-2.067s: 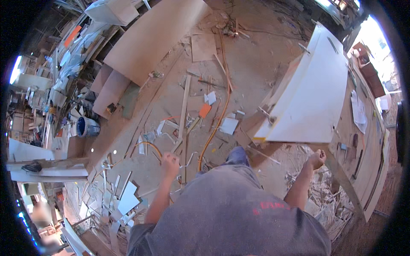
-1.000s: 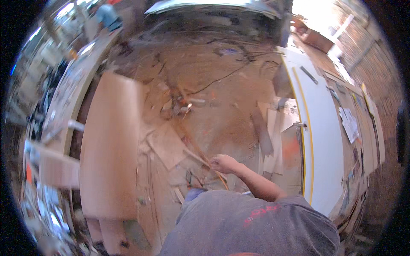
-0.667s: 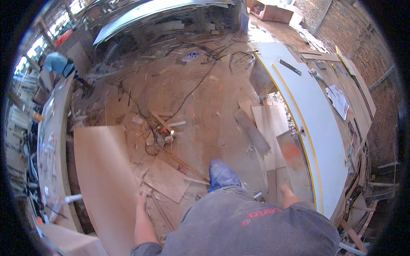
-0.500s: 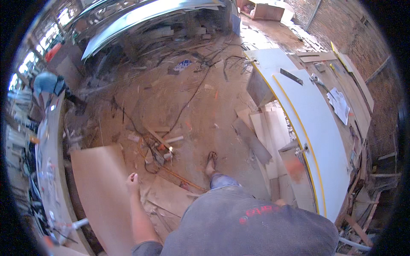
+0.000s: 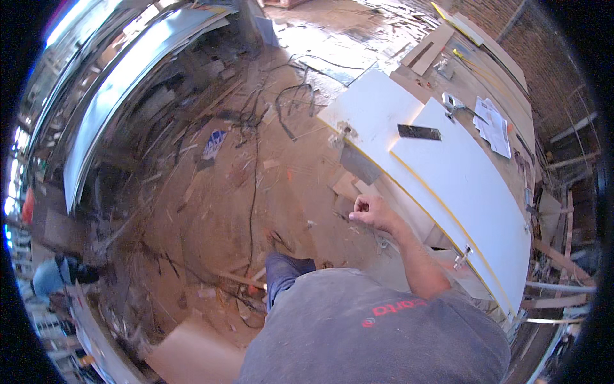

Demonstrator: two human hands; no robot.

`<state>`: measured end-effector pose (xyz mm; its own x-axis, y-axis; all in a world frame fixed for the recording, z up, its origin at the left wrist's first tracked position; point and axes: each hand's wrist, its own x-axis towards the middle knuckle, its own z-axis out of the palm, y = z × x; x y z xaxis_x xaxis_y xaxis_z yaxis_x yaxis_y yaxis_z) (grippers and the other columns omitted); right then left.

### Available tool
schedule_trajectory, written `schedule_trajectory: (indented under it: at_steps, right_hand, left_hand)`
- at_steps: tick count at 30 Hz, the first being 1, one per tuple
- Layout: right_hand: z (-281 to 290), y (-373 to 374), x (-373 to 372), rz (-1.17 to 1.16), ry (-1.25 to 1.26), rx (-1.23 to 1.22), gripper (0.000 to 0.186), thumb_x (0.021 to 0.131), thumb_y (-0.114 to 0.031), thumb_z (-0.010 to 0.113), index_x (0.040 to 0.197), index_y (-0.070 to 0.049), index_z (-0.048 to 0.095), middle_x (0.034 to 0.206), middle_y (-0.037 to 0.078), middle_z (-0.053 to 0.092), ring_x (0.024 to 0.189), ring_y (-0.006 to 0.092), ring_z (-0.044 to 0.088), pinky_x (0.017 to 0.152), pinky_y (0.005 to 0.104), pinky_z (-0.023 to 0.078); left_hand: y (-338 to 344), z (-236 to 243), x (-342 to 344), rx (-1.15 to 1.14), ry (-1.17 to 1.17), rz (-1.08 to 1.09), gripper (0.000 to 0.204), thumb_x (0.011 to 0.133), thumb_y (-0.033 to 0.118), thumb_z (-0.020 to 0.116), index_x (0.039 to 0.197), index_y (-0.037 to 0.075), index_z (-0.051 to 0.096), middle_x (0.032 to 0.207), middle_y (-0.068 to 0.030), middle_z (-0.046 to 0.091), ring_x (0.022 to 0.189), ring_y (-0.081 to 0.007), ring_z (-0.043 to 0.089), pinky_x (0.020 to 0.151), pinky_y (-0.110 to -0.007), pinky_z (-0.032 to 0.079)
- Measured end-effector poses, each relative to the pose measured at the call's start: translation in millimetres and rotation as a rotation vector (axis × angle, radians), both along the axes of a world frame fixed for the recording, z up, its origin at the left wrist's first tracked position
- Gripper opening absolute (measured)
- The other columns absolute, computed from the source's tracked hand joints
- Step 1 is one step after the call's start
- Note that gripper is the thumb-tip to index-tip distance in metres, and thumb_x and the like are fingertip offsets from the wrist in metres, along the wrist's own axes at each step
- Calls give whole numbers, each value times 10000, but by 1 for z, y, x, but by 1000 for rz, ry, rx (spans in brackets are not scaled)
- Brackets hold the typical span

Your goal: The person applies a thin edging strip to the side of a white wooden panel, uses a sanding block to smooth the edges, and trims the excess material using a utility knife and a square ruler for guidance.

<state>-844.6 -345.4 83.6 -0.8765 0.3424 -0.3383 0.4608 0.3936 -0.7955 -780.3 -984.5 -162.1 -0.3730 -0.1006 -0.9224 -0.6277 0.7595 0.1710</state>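
My right hand hangs in the air over the floor, left of the near white panel. Its fingers are curled in loosely toward the thumb, and no object shows in them. Closest to it are two white panels with yellow edges, the upper panel lying partly over the lower panel. On the upper one rests a dark flat strip. Small metal fittings stand at the panels' left edge. My left hand is out of the picture. A brown board shows at the lower left.
Dark cables and wood scraps litter the floor. Papers and a yellow-handled tool lie on the workbench at right. Stacked sheets stand at far left; below them a co-worker bends over.
My view has swung to the right and toward the white panels. My left hand, earlier beside the brown board, has left the picture. My right hand has come into it.
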Motion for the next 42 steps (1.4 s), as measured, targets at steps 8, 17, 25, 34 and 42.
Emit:
schedule_trajectory:
  at_steps: [8,17,25,34,42]
  right_hand:
    - [50,62,-170,-552,162,252,220,809,-200,814,836,-13,701,737,90,691,705,163,652,680,340,532]
    - [57,201,-233,-1079,-10,695,163,833,-145,809,898,-28,717,820,145,740,756,283,730,714,409,567]
    - [-11,401,-353,-1294,-131,787,166,838,-200,746,908,-50,731,848,140,757,801,298,750,729,404,578]
    - [-19,557,-496,-1500,-167,741,164,834,-183,743,956,-74,757,892,151,769,860,347,752,757,443,582]
    - [-74,629,-420,-1851,-373,674,238,828,-261,804,999,-99,775,931,105,785,868,271,760,779,393,581]
  left_hand:
    - [42,20,-393,88,206,-239,275,887,276,780,997,25,761,830,-50,717,735,-169,646,678,-340,525]
    - [283,74,-945,491,921,-172,226,942,224,747,1010,8,752,786,8,662,689,-123,578,621,-311,481]
    - [472,31,-1000,452,673,-735,258,977,284,662,1058,55,750,943,-116,756,789,-261,694,706,-419,568]
    - [660,13,-1091,162,143,-891,266,944,279,674,984,26,744,936,-153,754,803,-326,693,734,-436,564]
    - [932,-11,-1302,180,576,-1913,279,915,274,685,919,0,738,929,-186,751,815,-383,692,758,-452,561]
